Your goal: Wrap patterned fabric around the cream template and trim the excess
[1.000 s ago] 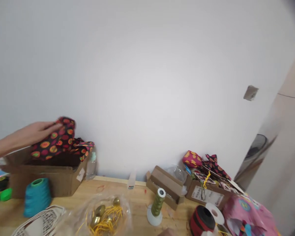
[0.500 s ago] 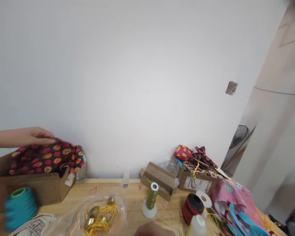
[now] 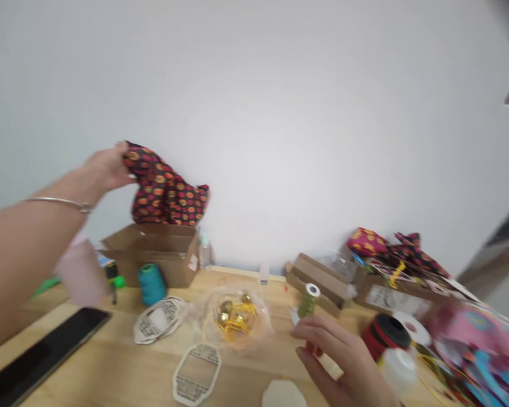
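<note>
My left hand (image 3: 110, 165) is raised above the cardboard box (image 3: 152, 257) at the left, shut on one corner of a patterned cloth (image 3: 169, 195). The cloth is dark with orange and magenta round motifs and hangs over the box. My right hand (image 3: 343, 356) is low over the table, its fingers slightly curved and apart, with nothing seen in it. Just beyond it stands an olive thread spool (image 3: 307, 302). A pale flat piece (image 3: 283, 393) lies left of it, and a cut-out plate (image 3: 196, 374) with a dark pattern lies farther left.
Gold bells with yellow cords (image 3: 235, 319) lie in a plastic bag. A teal thread cone (image 3: 151, 284), patterned plates (image 3: 160, 319) and a phone (image 3: 42, 356) are at left. At right are a filled box (image 3: 401, 297), a red-black spool (image 3: 385, 336) and a white bottle (image 3: 397, 367).
My left hand has lifted the cloth up out of the box. My right hand has come up into view from the bottom edge. The view has turned left and down.
</note>
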`<state>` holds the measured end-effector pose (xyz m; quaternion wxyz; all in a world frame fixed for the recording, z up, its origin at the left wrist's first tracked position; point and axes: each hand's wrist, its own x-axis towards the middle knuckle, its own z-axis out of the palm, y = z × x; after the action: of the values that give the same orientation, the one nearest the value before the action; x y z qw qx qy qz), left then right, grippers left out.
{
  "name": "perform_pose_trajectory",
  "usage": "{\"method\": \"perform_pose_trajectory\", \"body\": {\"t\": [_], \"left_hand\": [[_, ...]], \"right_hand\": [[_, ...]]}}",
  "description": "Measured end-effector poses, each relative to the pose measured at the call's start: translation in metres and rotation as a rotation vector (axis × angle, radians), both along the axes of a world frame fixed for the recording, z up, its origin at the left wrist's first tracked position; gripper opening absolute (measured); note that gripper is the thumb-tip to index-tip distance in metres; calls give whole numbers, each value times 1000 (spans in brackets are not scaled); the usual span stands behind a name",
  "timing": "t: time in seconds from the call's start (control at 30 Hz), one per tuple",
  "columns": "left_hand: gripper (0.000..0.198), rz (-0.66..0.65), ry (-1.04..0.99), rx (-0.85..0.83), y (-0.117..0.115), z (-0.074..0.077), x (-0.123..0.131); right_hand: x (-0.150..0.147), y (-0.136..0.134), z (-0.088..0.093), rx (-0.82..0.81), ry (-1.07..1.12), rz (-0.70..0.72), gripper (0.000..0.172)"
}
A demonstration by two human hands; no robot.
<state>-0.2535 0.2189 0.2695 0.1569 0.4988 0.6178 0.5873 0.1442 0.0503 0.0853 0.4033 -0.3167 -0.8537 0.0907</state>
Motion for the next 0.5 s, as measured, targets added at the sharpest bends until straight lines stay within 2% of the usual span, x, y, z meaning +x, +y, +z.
{"method": "perform_pose_trajectory", "body": {"t": [0.1,0.2,0.27,0.33,0.4,0.43,0.47,0.5], "left_hand": [[33,-100,-151,0,-1,12,-3],[34,-202,-216,44,-4,16,-2],[36,-271,-216,111,-13,14,4],[42,-339,-176,196,-32,6,17],[46,-421,-93,245,-61,-14,36],[46,-469,-35,230,-79,-31,47],[45,-528,32,186,-96,-52,59],[44,-566,97,156,-113,-78,70]], "right_hand": [[-18,15,5,14,-33,106,24],[-45,27,17,-93,-20,151,22],[-67,33,28,-270,48,161,20],[-87,42,37,-594,188,231,19],[-107,56,43,-995,502,361,34],[-116,64,44,-1151,692,453,42],[-126,72,43,-1287,820,553,48],[-136,81,41,-1386,856,637,51]]}}
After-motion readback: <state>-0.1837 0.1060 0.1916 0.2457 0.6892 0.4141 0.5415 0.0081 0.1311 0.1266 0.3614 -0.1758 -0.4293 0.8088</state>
